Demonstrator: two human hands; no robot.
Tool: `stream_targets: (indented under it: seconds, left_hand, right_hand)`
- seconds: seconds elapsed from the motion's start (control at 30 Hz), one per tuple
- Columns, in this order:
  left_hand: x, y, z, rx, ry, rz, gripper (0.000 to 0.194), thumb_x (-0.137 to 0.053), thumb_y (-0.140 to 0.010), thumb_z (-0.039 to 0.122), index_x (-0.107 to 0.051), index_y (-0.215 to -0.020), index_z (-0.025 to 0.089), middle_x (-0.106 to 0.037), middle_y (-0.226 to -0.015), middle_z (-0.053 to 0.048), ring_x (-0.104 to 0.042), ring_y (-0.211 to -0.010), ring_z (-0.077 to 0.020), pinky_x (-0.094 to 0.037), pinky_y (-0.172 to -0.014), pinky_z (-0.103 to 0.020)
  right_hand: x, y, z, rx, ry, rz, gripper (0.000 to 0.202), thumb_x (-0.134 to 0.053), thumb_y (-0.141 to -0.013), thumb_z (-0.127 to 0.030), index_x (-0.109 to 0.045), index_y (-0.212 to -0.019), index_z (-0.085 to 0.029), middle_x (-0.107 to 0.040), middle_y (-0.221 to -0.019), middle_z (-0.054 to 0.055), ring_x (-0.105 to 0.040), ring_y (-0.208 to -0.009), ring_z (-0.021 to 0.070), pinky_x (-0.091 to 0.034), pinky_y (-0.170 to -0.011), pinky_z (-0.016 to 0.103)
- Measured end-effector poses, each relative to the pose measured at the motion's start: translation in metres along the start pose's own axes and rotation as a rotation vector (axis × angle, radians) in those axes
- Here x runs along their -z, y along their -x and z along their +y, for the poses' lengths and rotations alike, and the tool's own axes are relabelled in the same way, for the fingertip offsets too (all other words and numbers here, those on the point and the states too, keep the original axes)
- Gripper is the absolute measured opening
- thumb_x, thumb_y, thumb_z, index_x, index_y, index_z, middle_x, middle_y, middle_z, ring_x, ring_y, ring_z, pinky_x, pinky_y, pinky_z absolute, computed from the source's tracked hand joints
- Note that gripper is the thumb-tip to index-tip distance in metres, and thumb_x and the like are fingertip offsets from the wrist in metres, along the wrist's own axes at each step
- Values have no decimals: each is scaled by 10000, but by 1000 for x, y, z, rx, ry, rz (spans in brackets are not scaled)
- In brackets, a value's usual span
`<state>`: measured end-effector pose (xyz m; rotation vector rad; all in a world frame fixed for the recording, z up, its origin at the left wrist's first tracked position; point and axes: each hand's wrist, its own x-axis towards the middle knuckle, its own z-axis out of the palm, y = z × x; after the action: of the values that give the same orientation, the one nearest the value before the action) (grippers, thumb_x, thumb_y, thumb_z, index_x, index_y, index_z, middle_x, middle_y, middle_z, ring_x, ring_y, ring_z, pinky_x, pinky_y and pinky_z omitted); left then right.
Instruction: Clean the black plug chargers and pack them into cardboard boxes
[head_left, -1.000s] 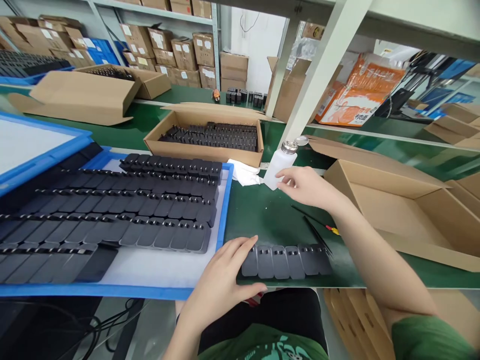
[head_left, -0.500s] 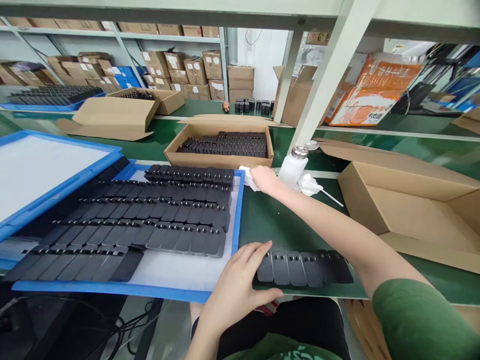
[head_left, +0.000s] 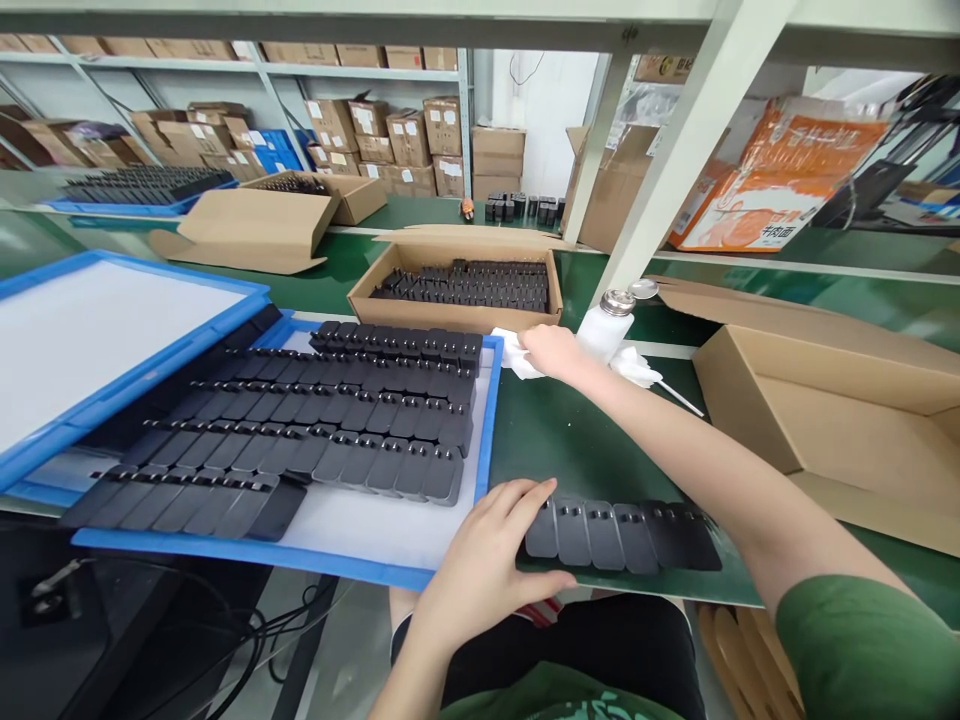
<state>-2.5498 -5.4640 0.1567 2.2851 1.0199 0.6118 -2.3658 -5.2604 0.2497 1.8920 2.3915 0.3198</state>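
— Head view, workbench: what has the left hand (head_left: 480, 570) got?

— Its fingers lie loosely spread, flat against the left end of a short row of black parts (head_left: 622, 535) at the near edge of the green table (head_left: 570, 450). Thumb points right below the row, fingertips touching the first piece. Nothing is pinched.

— And the right hand (head_left: 551, 350)?

— Stretched across to the far side, curled down onto a white cloth (head_left: 514, 355) just beside the corner of the blue tray (head_left: 484, 440). Fingers look pressed together on the cloth, though from this angle I cannot tell whether they grip it or only rest there.

— What stands near it?

— A white dispenser bottle (head_left: 604, 330) with a metal cap, just right of the hand, more white wipe (head_left: 637, 368) bunched at its base. Behind the cloth, an open cardboard box (head_left: 457, 312) filled with black parts.

— The tray?

— Rows of black parts (head_left: 360, 420) overlapping on a white liner, left of both hands. An empty-walled large carton (head_left: 825, 400) sits open at the right.
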Motion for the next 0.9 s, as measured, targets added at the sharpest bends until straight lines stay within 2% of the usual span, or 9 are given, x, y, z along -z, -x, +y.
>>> stream_targets:
  seconds: [0.23, 0.9]
  left_hand:
    - [1, 0, 1, -9, -1, 5, 821, -814, -820, 444, -429, -1516, 239, -535, -1497, -111, -503, -1376, -315, -482, -1112, -486]
    - [0, 0, 0, -23, 0, 19, 825, -808, -819, 470, -435, -1518, 239, -542, -1493, -120, -511, -1374, -324, -494, -1103, -498]
  right_hand:
    - [2, -2, 6, -20, -4, -22, 291, -625, -992, -378, -661, -1129, -124, -679, -1131, 87, -671, -1024, 193, -584, -910, 399]
    - [13, 2, -3, -48, 24, -2, 299, -638, -984, -373, -658, -1131, -113, -677, -1126, 96, -672, -1013, 192, -587, -898, 387]
